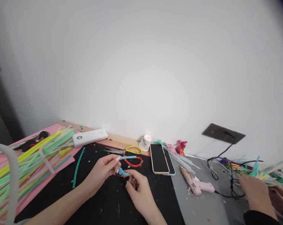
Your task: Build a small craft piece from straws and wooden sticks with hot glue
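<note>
Over the black mat, my left hand pinches a light blue pipe cleaner whose straight end sticks out to the right. Below that end is a bent, bunched blue part, between both hands. My right hand has its thumb and fingers closed at the right end of this bunched part; the fingertips partly hide it. Just beyond my hands lie scissors with one yellow and one red handle loop. A single teal pipe cleaner rests on the mat to the left.
Bundled pipe cleaners cover pink sheets at left, by a white device. A paper cup, phones and small figure stand near the wall. A corded glue gun lies right, near another person's hands.
</note>
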A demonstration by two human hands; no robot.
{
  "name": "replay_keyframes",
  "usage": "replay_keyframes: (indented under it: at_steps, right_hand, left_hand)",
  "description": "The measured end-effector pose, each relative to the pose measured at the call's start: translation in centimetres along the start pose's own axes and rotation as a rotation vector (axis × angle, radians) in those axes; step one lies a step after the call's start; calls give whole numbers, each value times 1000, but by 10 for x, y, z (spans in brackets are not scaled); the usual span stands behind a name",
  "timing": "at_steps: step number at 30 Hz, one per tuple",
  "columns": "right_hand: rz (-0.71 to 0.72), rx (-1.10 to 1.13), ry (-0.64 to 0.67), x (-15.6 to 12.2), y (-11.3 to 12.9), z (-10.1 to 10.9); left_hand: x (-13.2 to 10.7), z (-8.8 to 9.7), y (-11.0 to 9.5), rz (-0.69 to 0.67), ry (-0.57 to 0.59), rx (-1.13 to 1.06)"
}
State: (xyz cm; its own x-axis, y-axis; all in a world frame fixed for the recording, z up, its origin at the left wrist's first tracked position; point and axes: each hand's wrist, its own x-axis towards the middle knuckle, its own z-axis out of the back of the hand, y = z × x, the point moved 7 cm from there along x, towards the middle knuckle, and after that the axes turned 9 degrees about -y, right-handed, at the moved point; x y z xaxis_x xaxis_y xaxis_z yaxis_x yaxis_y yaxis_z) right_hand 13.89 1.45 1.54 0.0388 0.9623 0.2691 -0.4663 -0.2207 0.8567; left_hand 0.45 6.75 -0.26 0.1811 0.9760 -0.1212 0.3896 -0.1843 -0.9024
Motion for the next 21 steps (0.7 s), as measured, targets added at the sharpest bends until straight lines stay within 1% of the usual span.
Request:
replay_keyframes:
  at_steps: [2,4,6,9,11,13,15,16,20,21]
  right_hand:
    - [28,-5,-24,0,0,0]
    - [64,-14,-33,0,2,-2]
    - [80,-21,-18,1,3,-5]
    - [56,-27,-6,2,4,-8]
    - [58,-44,-17,3,4,-8]
    - [73,-75,-29,2,3,-8]
    - [79,-107,-35,2,1,-7]
    - [80,-121,-30,1,0,-7]
    - [112,-183,41,-1,0,-9]
    - [125,-200,58,-2,1,-10]
  left_hand:
    - [0,1,2,26,-19,-40]
    - [-1,-1,5,59,-6,-61]
    - [-3,-6,8,93,45,-85]
    - [-8,-15,11,140,134,-118]
    - [-11,-19,12,164,162,-136]
    - [-10,-18,12,179,157,-173]
    - [-7,-13,11,187,116,-249]
    - [-4,-9,9,186,76,-303]
    - [7,15,-3,172,-169,-551]
    - [9,19,-6,176,-206,-608]
